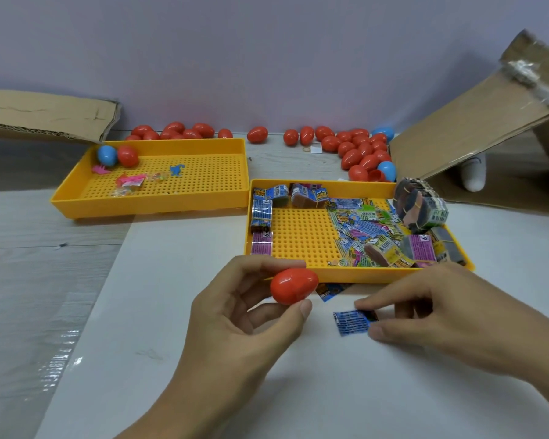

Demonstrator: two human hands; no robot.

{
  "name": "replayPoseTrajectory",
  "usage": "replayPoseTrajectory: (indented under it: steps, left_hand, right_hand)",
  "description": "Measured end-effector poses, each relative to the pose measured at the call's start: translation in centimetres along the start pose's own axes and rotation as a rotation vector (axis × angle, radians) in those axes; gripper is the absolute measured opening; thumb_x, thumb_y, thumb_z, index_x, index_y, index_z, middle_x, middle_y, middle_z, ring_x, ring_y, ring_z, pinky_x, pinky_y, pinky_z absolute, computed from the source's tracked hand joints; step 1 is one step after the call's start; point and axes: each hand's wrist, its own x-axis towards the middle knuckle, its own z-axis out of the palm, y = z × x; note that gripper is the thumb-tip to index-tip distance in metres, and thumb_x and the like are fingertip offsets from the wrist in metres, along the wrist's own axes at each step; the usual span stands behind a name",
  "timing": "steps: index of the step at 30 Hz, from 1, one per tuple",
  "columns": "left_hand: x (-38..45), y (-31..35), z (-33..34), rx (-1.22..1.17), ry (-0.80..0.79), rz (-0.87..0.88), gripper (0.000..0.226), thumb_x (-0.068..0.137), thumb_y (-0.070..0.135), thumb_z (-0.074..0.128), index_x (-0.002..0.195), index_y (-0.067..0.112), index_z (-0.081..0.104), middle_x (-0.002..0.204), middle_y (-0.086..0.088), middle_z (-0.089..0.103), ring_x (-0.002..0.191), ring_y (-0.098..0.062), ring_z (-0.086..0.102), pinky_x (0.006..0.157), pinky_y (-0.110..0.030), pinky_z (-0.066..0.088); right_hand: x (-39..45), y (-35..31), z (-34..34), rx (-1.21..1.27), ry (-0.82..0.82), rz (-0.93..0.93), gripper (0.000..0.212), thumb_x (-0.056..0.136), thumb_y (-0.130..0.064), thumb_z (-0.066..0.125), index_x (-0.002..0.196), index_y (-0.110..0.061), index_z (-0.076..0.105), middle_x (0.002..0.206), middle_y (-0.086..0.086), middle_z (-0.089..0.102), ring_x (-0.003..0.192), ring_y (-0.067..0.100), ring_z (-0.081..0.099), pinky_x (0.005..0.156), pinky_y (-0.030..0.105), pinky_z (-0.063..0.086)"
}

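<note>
My left hand (pixel 235 318) holds a closed red plastic egg (pixel 293 286) between thumb and fingers, just in front of the near yellow tray (pixel 362 275). My right hand (pixel 431 315) pinches a small folded blue printed leaflet (pixel 352 322) that lies low over the white table. Another blue leaflet (pixel 328 291) peeks out from under the tray's front edge. The near tray holds several loose leaflets (pixel 362 229) and rubber-banded bundles (pixel 420 209).
A second yellow tray (pixel 152 204) at back left holds a blue egg (pixel 107 154), a red egg (pixel 128 156) and small toys in bags. Several red and blue eggs (pixel 362 150) lie along the wall. Cardboard flaps stand at left (pixel 45 115) and right (pixel 476 131).
</note>
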Motion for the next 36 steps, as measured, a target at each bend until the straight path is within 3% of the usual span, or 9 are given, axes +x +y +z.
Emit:
replayPoseTrajectory:
  steps: [8,10,14,19,21,25,29,32,36]
  left_hand:
    - [-0.1,0.6,0.3,0.014,-0.021,-0.035,0.035,0.082,0.011,0.064,0.103,0.036,0.077,0.096,-0.003,0.071,0.079,-0.024,0.071,0.064,-0.025,0.057]
    - [0.0,0.7,0.4,0.079,-0.042,0.008,0.033,0.085,0.011,0.059,0.1,0.032,0.079,0.1,0.002,0.066,0.081,-0.023,0.068,0.064,-0.023,0.056]
    - [0.0,0.7,0.4,0.129,-0.024,0.024,0.027,0.086,0.012,0.057,0.088,0.027,0.08,0.102,0.006,0.063,0.083,-0.022,0.067,0.064,-0.024,0.056]
    - [-0.1,1.1,0.5,0.053,0.032,0.031,0.019,0.078,0.035,0.063,0.083,0.022,0.077,0.103,0.001,0.06,0.08,-0.027,0.067,0.063,-0.023,0.056]
    - [-0.1,1.3,0.5,0.035,0.005,-0.003,0.022,0.076,0.039,0.066,0.083,0.023,0.077,0.103,0.004,0.06,0.079,-0.027,0.068,0.064,-0.02,0.056]
    - [-0.1,1.4,0.9,0.045,-0.017,-0.001,0.028,0.073,0.04,0.07,0.08,0.013,0.077,0.106,0.003,0.061,0.079,-0.018,0.069,0.065,-0.018,0.055]
    - [0.0,1.0,0.9,0.042,0.008,0.032,0.013,0.078,0.019,0.077,0.075,0.007,0.077,0.109,-0.002,0.062,0.091,-0.009,0.069,0.062,-0.019,0.056]
    - [0.0,0.9,0.8,0.052,0.052,0.04,0.013,0.077,0.02,0.07,0.072,0.011,0.077,0.107,0.0,0.063,0.094,-0.01,0.069,0.06,-0.019,0.056]
    - [0.2,1.0,0.8,0.029,0.104,0.021,0.012,0.074,0.033,0.073,0.07,0.022,0.079,0.103,0.003,0.064,0.092,-0.013,0.069,0.058,-0.023,0.058]
  right_hand:
    - [0.6,-0.1,1.5,-0.061,0.163,-0.108,0.008,0.077,-0.035,0.079,0.071,-0.037,0.076,0.056,-0.015,0.061,0.059,0.005,0.056,0.051,0.016,0.037]
    - [0.7,-0.3,2.0,0.067,0.209,-0.159,0.008,0.079,-0.03,0.078,0.072,-0.032,0.077,0.05,-0.012,0.056,0.05,0.006,0.051,0.048,0.014,0.034]
    - [1.0,-1.3,2.7,0.829,0.018,-0.017,0.017,0.068,-0.026,0.085,0.076,-0.013,0.077,0.046,-0.004,0.038,0.04,0.008,0.029,0.039,0.017,0.024]
    - [0.9,-1.9,2.5,1.235,-0.162,0.103,0.012,0.069,-0.008,0.083,0.069,-0.013,0.073,0.041,-0.005,0.03,0.035,0.004,0.022,0.035,0.013,0.02]
    - [0.7,-2.1,2.6,1.319,-0.252,0.115,0.009,0.07,-0.02,0.078,0.072,-0.013,0.072,0.041,-0.006,0.031,0.036,0.003,0.022,0.034,0.013,0.02]
    - [0.8,-2.5,3.5,1.332,-0.336,0.191,0.008,0.074,-0.019,0.075,0.072,-0.012,0.072,0.042,-0.004,0.03,0.036,0.003,0.021,0.034,0.012,0.017]
    - [0.7,-2.9,3.9,1.279,-0.394,0.204,0.008,0.076,-0.025,0.074,0.074,-0.018,0.076,0.044,-0.006,0.031,0.039,0.003,0.02,0.034,0.013,0.018]
    - [0.7,-3.2,3.9,1.207,-0.26,0.197,0.012,0.077,-0.031,0.077,0.073,-0.02,0.077,0.047,-0.004,0.031,0.04,0.006,0.018,0.035,0.017,0.016]
    - [0.3,-3.3,4.2,0.872,0.263,-0.075,0.032,0.07,-0.046,0.077,0.091,-0.022,0.077,0.054,-0.004,0.044,0.044,0.007,0.037,0.039,0.019,0.03]
